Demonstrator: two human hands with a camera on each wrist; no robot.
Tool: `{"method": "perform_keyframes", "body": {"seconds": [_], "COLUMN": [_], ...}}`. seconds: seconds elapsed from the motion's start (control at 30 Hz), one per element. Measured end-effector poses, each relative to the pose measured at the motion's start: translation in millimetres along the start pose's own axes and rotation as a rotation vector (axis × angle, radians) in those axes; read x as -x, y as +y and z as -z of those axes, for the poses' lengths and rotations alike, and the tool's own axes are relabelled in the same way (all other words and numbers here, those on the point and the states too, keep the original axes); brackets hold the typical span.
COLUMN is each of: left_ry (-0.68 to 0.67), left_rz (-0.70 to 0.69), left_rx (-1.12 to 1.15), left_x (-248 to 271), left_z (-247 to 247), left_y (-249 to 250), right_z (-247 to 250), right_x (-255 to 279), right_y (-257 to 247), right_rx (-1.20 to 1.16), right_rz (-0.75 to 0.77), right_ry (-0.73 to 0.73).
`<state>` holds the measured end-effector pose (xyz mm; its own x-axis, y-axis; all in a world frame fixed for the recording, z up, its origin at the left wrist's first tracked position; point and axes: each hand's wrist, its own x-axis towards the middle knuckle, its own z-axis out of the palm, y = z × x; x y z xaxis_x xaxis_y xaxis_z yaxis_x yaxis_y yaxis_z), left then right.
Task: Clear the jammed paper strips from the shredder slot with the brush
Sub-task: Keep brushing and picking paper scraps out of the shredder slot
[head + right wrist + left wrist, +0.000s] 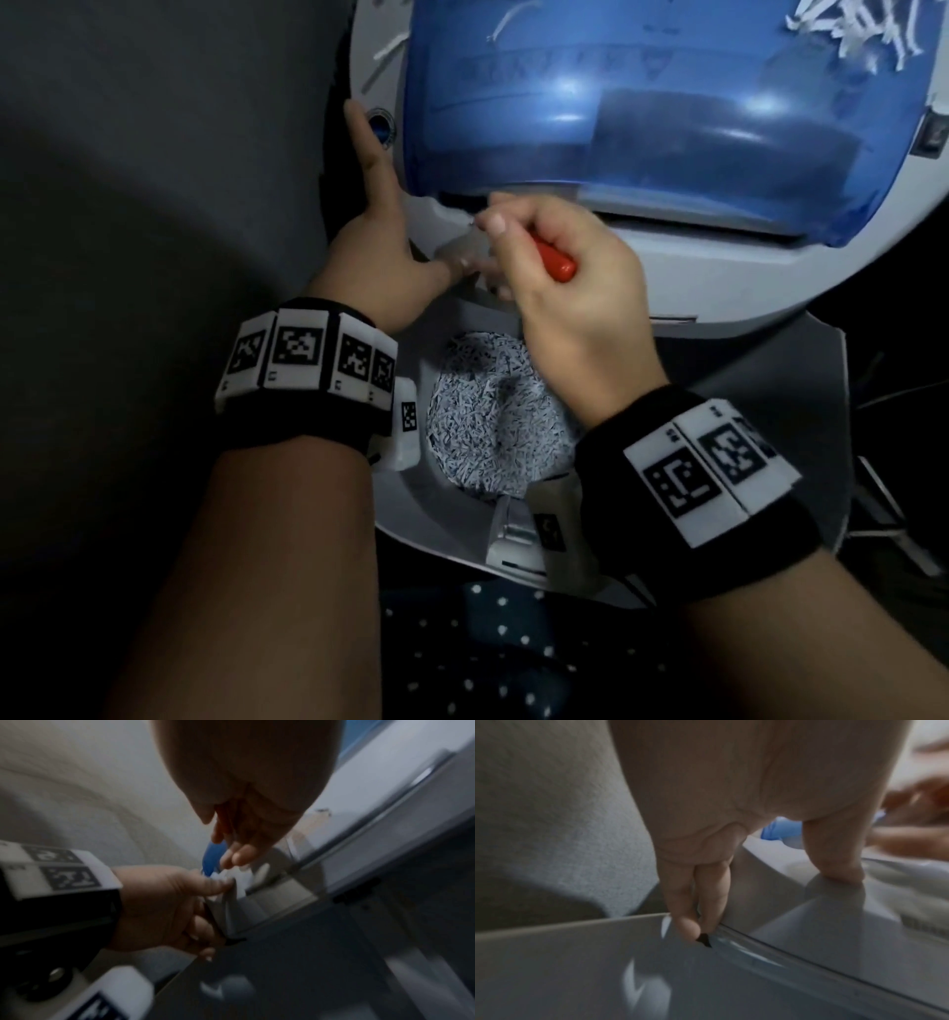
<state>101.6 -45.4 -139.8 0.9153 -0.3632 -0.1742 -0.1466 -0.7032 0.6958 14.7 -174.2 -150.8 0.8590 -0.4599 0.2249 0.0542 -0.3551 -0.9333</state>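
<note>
Right hand (pixel 560 288) grips the red-handled brush (pixel 557 259), its long axis running from the palm up-left toward the shredder (pixel 719 257) slot's left end just beyond the fingertips (bristles hidden). Left hand (pixel 380 257), fingers straight, braces the housing beside that end, nearer but toolless.

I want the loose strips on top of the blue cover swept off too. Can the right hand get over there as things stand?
Probably yes: the right hand grips the red-handled brush just below the blue cover; nothing lies between it and the strips.
</note>
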Motion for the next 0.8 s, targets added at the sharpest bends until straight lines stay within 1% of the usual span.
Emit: {"method": "perform_keyframes", "body": {"seconds": [0.03,0.1,0.17,0.2,0.23,0.27,0.33,0.37,0.4,0.43,0.5,0.6,0.67,0.7,0.8], "left_ry": [0.0,-0.005,-0.014,-0.014,-0.013,-0.014,-0.007,-0.001,0.002,0.002,0.002,-0.009,-0.007,-0.006,0.007], "left_rz": [0.0,0.006,0.011,0.016,0.021,0.024,0.026,0.031,0.034,0.031,0.029,0.014,0.007,0.005,-0.011], "left_rx": [0.001,0.004,0.013,0.012,0.012,0.012,0.003,-0.007,-0.006,-0.001,0.003,0.01,0.0,-0.001,-0.009], "left_x": [0.1,-0.6,-1.6,-2.2,-2.3,-2.5,-2.4,-1.5,-1.1,-0.5,0.0,-2.1,-3.1,-2.7,-1.4], "left_z": [0.0,0.1,0.5,0.6,0.6,0.2,-0.6,-0.7,-0.7,-0.5,0.4,0.3,-0.2,-0.5,-0.4], "left_y": [-0.3,-2.1,-1.4,-1.2,-0.2,-0.3,-0.9,0.1,0.5,2.0,2.1,-1.1,-2.1,-1.7,-0.4], "right_z": [2.9,11.7,17.9,17.0,13.9,8.6,-1.8,-4.3,-5.1,-4.7,-0.5,10.5,12.7,10.2,-4.2], "right_x": [-2.0,-6.2,-5.9,-3.5,-0.5,2.4,6.1,7.2,7.6,7.7,6.7,-0.5,-3.4,-2.8,3.5], "right_y": [4.0,5.1,-3.1,-9.8,-14.6,-16.0,-13.2,-10.8,-8.9,-8.1,-7.9,-6.9,-6.6,-7.3,-5.8], "right_rx": [0.026,0.076,0.102,0.103,0.081,0.045,-0.025,-0.032,-0.012,0.017,0.05,-0.029,-0.084,-0.103,-0.079], "right_rz": [-0.007,0.002,0.075,0.126,0.161,0.171,0.111,0.076,0.062,0.065,0.076,0.038,0.031,0.04,0.03], "right_ry": [0.027,0.154,0.277,0.289,0.247,0.161,-0.035,-0.094,-0.11,-0.094,-0.009,0.167,0.221,0.199,0.042]}}
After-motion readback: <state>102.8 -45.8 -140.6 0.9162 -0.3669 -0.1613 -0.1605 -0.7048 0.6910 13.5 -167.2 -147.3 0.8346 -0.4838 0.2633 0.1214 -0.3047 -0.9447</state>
